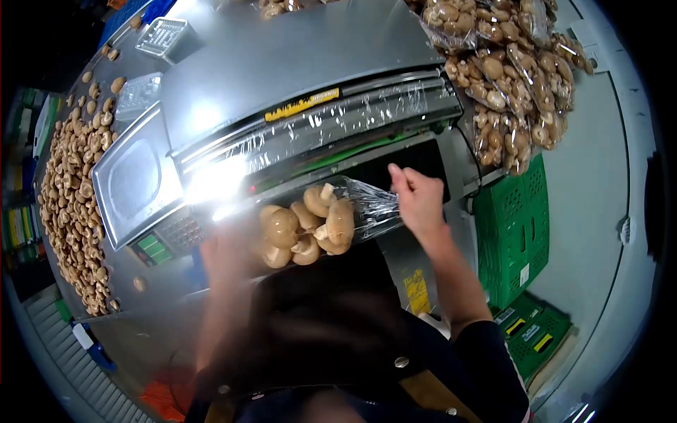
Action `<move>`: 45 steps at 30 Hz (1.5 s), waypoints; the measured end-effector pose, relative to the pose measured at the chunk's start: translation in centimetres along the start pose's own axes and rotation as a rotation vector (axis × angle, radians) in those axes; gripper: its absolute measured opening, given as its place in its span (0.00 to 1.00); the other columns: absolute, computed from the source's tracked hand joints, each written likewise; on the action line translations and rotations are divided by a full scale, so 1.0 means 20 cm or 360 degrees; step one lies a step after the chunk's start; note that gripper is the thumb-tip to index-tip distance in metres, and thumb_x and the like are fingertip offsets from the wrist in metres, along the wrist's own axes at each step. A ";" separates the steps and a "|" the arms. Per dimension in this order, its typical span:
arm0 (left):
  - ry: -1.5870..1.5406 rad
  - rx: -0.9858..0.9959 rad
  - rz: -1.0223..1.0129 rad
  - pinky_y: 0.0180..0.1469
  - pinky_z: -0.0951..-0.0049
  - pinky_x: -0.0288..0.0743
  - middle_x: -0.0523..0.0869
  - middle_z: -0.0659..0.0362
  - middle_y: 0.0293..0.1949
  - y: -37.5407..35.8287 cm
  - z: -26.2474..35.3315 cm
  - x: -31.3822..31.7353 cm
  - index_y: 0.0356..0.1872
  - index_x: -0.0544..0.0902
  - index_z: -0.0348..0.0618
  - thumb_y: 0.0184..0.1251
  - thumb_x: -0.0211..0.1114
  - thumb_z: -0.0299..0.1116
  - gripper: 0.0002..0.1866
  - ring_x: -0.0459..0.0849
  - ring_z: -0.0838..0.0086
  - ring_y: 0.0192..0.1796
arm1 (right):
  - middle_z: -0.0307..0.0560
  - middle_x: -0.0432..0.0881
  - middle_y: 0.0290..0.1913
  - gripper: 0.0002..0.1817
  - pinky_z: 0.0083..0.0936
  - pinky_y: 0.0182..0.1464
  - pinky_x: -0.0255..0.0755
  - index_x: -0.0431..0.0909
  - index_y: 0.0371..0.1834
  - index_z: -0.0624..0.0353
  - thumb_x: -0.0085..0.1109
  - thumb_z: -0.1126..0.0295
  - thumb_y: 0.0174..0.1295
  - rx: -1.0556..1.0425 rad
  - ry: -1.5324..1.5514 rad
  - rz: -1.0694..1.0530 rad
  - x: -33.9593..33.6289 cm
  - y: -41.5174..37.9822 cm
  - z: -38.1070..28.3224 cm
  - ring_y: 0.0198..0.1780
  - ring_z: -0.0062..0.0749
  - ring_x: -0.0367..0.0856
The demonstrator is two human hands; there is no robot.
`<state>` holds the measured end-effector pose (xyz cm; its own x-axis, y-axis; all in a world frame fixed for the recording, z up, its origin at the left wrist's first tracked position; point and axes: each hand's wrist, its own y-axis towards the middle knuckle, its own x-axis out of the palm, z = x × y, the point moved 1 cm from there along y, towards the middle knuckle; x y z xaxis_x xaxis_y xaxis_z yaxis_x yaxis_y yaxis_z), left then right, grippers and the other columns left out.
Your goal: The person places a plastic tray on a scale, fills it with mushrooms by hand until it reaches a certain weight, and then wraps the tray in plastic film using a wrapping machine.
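Note:
A pack of brown mushrooms (307,229) is in front of my body, with clear film around it. My right hand (421,197) is closed on the gathered plastic film (370,204) at the pack's right end, thumb on top. My left hand (229,254) is at the left end of the pack, smeared by motion, so its fingers cannot be made out. Just beyond the pack lies a wrapping machine with a film roll (338,123) and a yellow "organic" label strip (302,104).
A weighing scale (137,176) stands left of the wrapper. Loose mushrooms (74,204) are heaped at the far left, near clear plastic trays (163,37). Wrapped mushroom packs (511,77) pile up at the upper right, above a green crate (515,233).

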<state>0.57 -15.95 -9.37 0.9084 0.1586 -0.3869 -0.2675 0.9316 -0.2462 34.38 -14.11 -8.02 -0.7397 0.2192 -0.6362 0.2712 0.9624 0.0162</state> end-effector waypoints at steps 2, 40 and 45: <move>-0.0262 -0.0858 -0.0163 0.09 0.79 0.44 0.70 0.68 0.10 -0.07 0.13 -0.14 0.19 0.75 0.46 0.72 0.57 0.47 0.22 0.60 0.85 0.08 | 0.50 0.71 0.12 0.23 0.25 0.19 0.59 0.74 0.15 0.67 0.61 0.62 0.64 0.0112 -0.0189 -0.0232 -0.10 -0.07 -0.03 0.12 0.31 0.63; -0.1030 -0.0535 -0.1600 0.62 0.55 0.67 0.76 0.44 0.58 -0.40 0.15 -0.21 0.56 0.75 0.35 0.68 0.52 0.54 0.30 0.76 0.55 0.59 | 0.42 0.81 0.33 0.19 0.13 0.21 0.68 0.70 0.63 0.58 0.43 0.67 0.72 0.0341 0.0618 -0.1722 0.14 -0.58 -0.64 0.22 0.17 0.76; -0.1317 -0.0984 -0.1220 0.62 0.54 0.67 0.77 0.43 0.57 -0.41 0.18 -0.13 0.57 0.74 0.34 0.68 0.51 0.55 0.31 0.76 0.56 0.59 | 0.30 0.76 0.24 0.20 0.18 0.28 0.68 0.81 0.38 0.59 0.47 0.53 0.72 0.0403 0.0949 -0.0949 0.16 -0.41 -0.35 0.27 0.13 0.71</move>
<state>1.64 -22.85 -3.16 0.7639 0.0144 0.6452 0.5075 0.6042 -0.6143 25.45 -20.19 -4.73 -0.9809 -0.1928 0.0259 -0.1865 0.8943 -0.4068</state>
